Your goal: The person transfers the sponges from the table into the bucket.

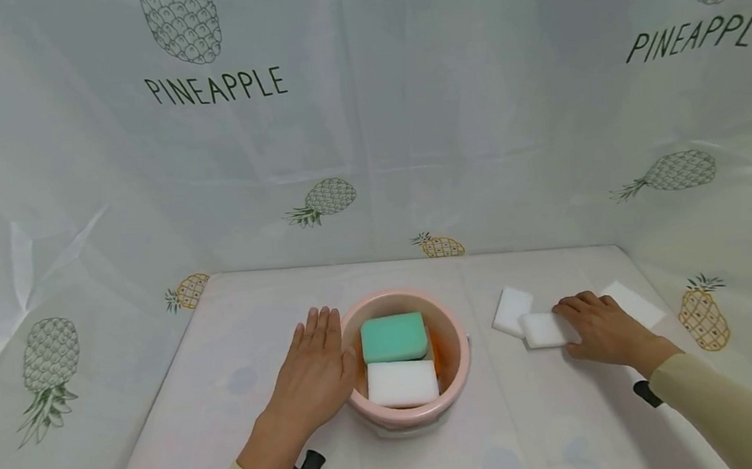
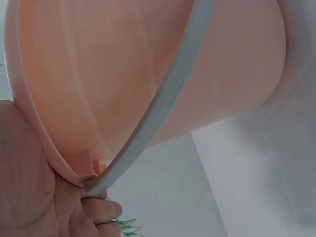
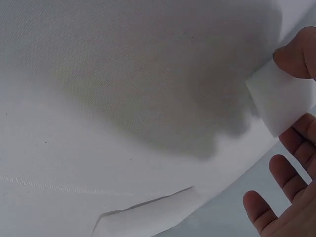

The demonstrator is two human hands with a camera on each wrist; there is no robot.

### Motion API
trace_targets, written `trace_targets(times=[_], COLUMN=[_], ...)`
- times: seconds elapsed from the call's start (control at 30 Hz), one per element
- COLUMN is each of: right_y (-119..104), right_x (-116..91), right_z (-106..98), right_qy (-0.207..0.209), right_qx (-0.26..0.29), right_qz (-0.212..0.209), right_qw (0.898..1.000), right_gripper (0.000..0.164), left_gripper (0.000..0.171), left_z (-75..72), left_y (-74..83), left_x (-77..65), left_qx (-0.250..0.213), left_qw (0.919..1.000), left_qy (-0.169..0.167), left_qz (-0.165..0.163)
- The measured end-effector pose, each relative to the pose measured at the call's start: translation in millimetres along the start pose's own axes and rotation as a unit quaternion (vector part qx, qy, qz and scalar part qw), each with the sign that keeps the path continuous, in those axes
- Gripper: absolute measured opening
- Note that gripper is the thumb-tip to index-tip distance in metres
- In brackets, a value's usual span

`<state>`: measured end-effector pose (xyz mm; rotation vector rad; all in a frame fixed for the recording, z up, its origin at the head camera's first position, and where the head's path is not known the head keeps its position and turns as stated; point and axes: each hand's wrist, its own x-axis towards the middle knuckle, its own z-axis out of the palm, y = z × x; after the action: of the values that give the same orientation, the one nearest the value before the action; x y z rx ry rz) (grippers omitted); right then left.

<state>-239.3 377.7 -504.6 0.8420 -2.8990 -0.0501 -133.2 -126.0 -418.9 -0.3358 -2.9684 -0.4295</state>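
Observation:
A pink bucket [image 1: 462, 353] with a grey handle [image 2: 170, 91] stands mid-table. Inside it lie a green sponge [image 1: 393, 338] and, nearer to me, a white sponge block [image 1: 402, 383]. My left hand [image 1: 318, 370] rests against the bucket's left rim, its fingers straight and together. At the right, my right hand [image 1: 602, 328] pinches a white sponge [image 1: 544, 329] between thumb and index finger. In the right wrist view this sponge [image 3: 281, 101] shows thumb and index at opposite edges, while the other fingers stay loose.
A flat white sponge [image 1: 514, 311] lies just behind and left of the pinched one. Another white piece [image 1: 634, 304] lies beyond my right hand, partly covered by it. A pineapple-print sheet [image 1: 363, 126] rises behind the white-covered table [image 1: 271, 298].

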Motion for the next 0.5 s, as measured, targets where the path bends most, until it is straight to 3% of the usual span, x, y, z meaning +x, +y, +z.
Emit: trace_targets(times=[0.23,0.5], right_y=[-5,-28], right_x=[1,16], right_z=[-17,-46], right_qy=[0.023,0.152], right_qx=[0.007,0.014], right_qz=[0.015,-0.012], right_qw=[1.000,0.988], right_gripper=[0.068,0.069], left_gripper=[0.065,0.064], left_z=[0.9,-0.5], left_y=[1.0,-0.9], left_x=[0.2,1.7], left_qx=[0.001,0.013], left_qw=[1.0000,0.9998], left_qy=[-0.007,-0.013], left_qz=[-0.001,0.002])
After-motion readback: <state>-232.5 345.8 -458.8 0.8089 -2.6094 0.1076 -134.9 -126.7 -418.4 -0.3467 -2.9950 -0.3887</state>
